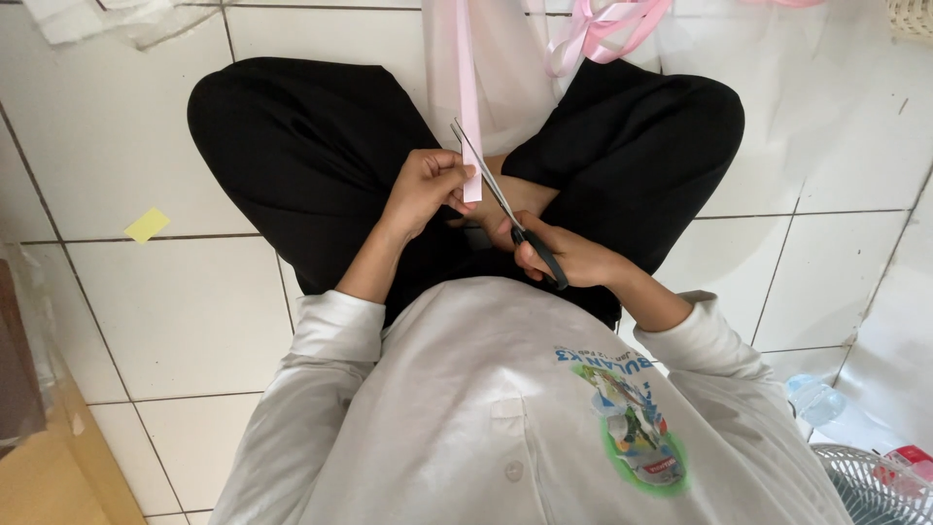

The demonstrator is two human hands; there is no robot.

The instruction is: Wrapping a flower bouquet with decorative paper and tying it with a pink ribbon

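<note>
I sit cross-legged on a white tiled floor. My left hand [425, 190] pinches the lower end of a pale pink ribbon [468, 92] that runs up toward the top of the view. My right hand [564, 255] grips black-handled scissors [505, 206], their blades pointing up and left beside the ribbon, close to my left fingers. Whether the blades are around the ribbon I cannot tell. More pink ribbon [607, 29] lies looped on the floor beyond my knees.
A yellow paper scrap [147, 225] lies on the tiles at left. A cardboard box [49, 467] sits at the lower left. A plastic bottle [814, 399] and a white fan grille [875, 481] are at the lower right. Clear plastic wrap [107, 21] lies top left.
</note>
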